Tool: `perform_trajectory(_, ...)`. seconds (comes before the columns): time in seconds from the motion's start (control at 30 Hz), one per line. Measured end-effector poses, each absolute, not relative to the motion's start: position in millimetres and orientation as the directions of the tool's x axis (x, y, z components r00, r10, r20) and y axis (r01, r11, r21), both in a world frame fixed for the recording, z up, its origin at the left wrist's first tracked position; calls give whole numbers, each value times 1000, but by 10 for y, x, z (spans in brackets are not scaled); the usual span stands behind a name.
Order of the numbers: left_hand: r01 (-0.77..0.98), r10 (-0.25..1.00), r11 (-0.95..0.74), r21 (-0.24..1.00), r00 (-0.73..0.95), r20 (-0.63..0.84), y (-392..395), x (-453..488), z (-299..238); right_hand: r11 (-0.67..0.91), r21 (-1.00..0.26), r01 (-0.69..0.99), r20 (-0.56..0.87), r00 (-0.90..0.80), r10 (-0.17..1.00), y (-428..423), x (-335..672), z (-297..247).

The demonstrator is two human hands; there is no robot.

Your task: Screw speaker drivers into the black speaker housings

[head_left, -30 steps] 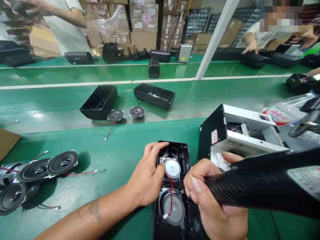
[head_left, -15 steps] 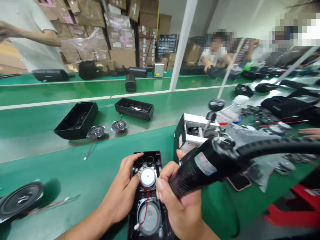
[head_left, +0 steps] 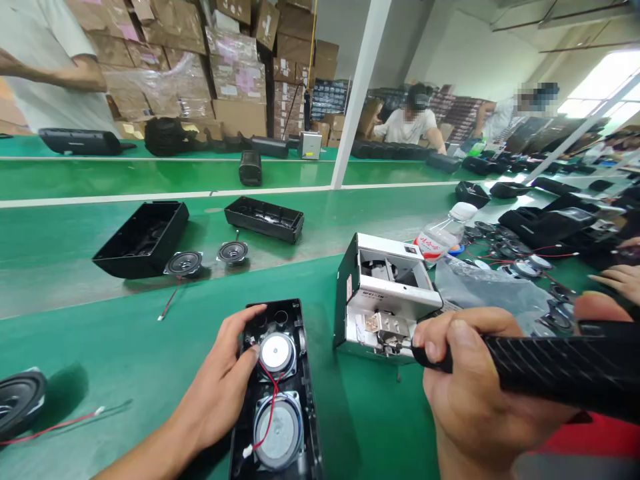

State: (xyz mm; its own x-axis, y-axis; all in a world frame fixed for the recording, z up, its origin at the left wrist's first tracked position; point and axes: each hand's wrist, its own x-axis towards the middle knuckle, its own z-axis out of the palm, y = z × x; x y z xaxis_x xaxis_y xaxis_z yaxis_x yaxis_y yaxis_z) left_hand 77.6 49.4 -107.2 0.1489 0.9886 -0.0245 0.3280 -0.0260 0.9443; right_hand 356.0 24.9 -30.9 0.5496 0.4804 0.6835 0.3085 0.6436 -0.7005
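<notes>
My left hand point(head_left: 223, 377) grips the left edge of a black speaker housing point(head_left: 306, 403), its thumb beside the smaller speaker. Inside the housing sit a small speaker driver point(head_left: 277, 351) and a larger speaker driver point(head_left: 277, 433), backs up, with red wires and a white plug across them. My right hand point(head_left: 480, 380) is wrapped round a black electric screwdriver point(head_left: 565, 367). The screwdriver lies roughly level, its tip end pointing left at the front of a white and black screw feeder point(head_left: 395, 300). Whether a screw is on the tip cannot be seen.
Two open black housings point(head_left: 143, 240) point(head_left: 265, 219) and two small loose drivers point(head_left: 185, 263) point(head_left: 233, 252) lie beyond. A large driver point(head_left: 20, 403) is at left. A bottle point(head_left: 443, 233) and plastic bag point(head_left: 493, 287) stand right of the feeder. Co-workers stand across the line.
My right hand has carried the screwdriver from above the housing rightward to the screw feeder, tilting it level. My left hand still holds the housing. The view has shifted slightly.
</notes>
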Motion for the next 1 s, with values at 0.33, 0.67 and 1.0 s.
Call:
perform_trajectory(0.33,354,986,-39,934,165,-21,500,770,-1080,663,-661,351,736,477,481,274,3573,-315)
perform_trajectory(0.67,353,988,-39,935,156,-17,484,776,-1052,661,-681,316,714,490,500,291,3612,-319)
perform_trajectory(1.0,377,986,-50,925,168,-16,477,804,-1018,647,-704,294,706,397,587,209,3603,-353)
